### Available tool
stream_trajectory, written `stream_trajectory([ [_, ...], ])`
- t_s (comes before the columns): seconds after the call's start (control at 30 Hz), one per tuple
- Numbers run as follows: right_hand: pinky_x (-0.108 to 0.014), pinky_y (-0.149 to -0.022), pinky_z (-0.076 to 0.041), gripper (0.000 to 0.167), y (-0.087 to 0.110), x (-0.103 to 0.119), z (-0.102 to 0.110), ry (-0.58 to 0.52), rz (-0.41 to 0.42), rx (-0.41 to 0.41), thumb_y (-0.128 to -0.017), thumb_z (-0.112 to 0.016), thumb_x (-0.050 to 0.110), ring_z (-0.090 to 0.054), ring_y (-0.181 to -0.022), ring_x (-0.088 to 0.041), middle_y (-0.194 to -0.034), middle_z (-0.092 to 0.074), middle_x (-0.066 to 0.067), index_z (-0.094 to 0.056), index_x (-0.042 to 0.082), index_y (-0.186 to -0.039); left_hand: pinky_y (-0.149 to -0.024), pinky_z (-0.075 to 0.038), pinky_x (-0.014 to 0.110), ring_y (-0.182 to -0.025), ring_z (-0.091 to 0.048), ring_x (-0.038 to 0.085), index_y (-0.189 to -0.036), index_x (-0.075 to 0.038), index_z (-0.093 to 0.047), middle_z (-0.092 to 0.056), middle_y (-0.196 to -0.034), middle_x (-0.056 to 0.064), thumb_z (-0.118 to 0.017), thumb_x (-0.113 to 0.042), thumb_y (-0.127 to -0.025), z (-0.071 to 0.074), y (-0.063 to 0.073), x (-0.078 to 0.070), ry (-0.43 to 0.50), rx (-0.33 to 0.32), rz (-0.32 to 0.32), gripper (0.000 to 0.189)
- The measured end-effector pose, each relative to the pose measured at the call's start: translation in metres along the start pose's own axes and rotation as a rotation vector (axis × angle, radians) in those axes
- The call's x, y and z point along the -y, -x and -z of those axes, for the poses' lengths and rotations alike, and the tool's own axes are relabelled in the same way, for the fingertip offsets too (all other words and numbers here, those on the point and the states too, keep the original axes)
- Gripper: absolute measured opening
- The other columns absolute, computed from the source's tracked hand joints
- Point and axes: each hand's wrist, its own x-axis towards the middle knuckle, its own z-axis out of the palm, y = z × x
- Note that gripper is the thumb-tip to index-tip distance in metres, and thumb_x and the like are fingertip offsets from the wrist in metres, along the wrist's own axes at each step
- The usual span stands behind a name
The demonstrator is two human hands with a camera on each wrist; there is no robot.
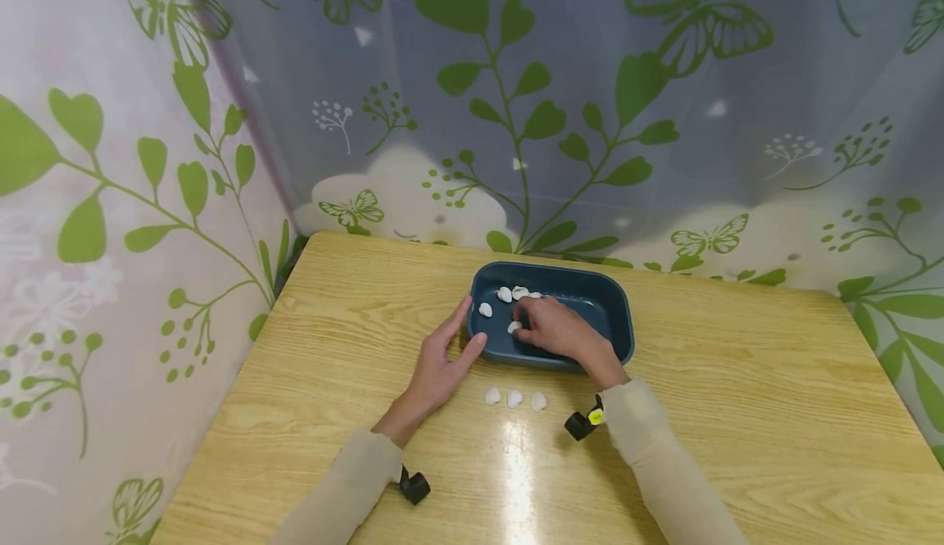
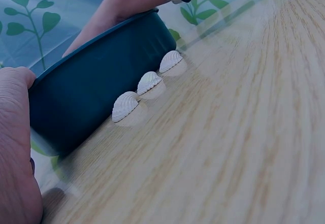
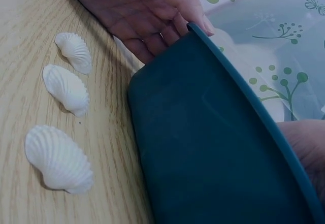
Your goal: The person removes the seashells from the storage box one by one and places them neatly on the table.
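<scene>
A dark blue rectangular tub (image 1: 612,315) stands on the table. Inside its left half lie several white seashells (image 1: 505,294), some partly behind my right hand (image 1: 556,328). That hand reaches over the front wall, its thumb and fingertips pinching a seashell (image 1: 515,328) low in the tub. My left hand (image 1: 440,362) rests at the tub's front left corner, fingers along the left side and thumb at the front rim. In the right wrist view, its thumb lies on the rim (image 3: 244,84). The tub's wall hides the right fingers in both wrist views.
Three white ribbed seashells (image 1: 515,398) lie in a row on the wooden table (image 1: 737,414), just in front of the tub. A curtain with green leaves and butterflies (image 1: 516,119) hangs behind the table, and another patterned curtain (image 1: 111,242) covers the left side.
</scene>
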Motion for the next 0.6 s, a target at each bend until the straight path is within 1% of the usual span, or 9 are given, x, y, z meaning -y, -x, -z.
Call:
stream_trajectory([
  [0.07,-0.027,-0.054,-0.043,0.021,0.0002,-0.0004,0.0005,-0.002,-0.005,0.003,-0.099,-0.074,0.021,-0.052,-0.060,-0.012,-0.072,-0.058,0.002,-0.068,0.007,-0.113,-0.128,-0.026,0.043,-0.154,-0.033,0.025,-0.159,0.002,-0.037,-0.037,-0.164,0.017,-0.063,-0.012,-0.105,-0.0003,-0.0002,-0.0001,0.002,-0.001,-0.001,0.061],
  [0.13,-0.027,-0.054,-0.043,0.022,0.0003,-0.0009,0.0007,0.001,-0.010,0.006,-0.099,-0.074,0.021,-0.052,-0.060,-0.012,-0.072,-0.058,0.002,-0.068,0.006,-0.115,-0.128,-0.026,0.044,-0.154,-0.033,0.025,-0.159,0.002,-0.037,-0.037,-0.165,0.017,-0.063,-0.012,-0.105,-0.0006,-0.0005,-0.0003,0.002,-0.001,0.000,0.061],
  [0.23,-0.028,-0.055,-0.044,0.027,0.0017,-0.0004,0.0021,0.026,-0.048,-0.001,-0.099,-0.074,0.023,-0.052,-0.061,-0.012,-0.073,-0.058,0.001,-0.068,0.005,-0.117,-0.127,-0.026,0.045,-0.154,-0.033,0.026,-0.159,0.002,-0.038,-0.037,-0.164,0.018,-0.063,-0.012,-0.105,-0.0009,-0.0011,-0.0007,0.001,-0.001,-0.001,0.061],
  [0.37,-0.029,-0.055,-0.044,0.026,0.0040,0.0011,0.0045,0.052,-0.083,-0.020,-0.099,-0.073,0.024,-0.052,-0.063,-0.014,-0.075,-0.058,0.000,-0.068,0.005,-0.116,-0.127,-0.026,0.044,-0.154,-0.033,0.026,-0.159,0.003,-0.037,-0.037,-0.165,0.018,-0.062,-0.012,-0.106,-0.0008,-0.0014,-0.0014,0.004,0.003,0.000,0.061],
  [0.6,-0.027,-0.052,-0.040,0.023,0.0021,-0.0006,0.0003,0.015,-0.027,-0.018,-0.100,-0.072,0.020,-0.050,-0.060,-0.013,-0.072,-0.056,0.000,-0.066,0.006,-0.116,-0.127,-0.027,0.044,-0.153,-0.034,0.028,-0.159,0.003,-0.037,-0.038,-0.164,0.019,-0.063,-0.011,-0.105,-0.0002,-0.0007,-0.0009,-0.004,-0.002,-0.006,0.061],
])
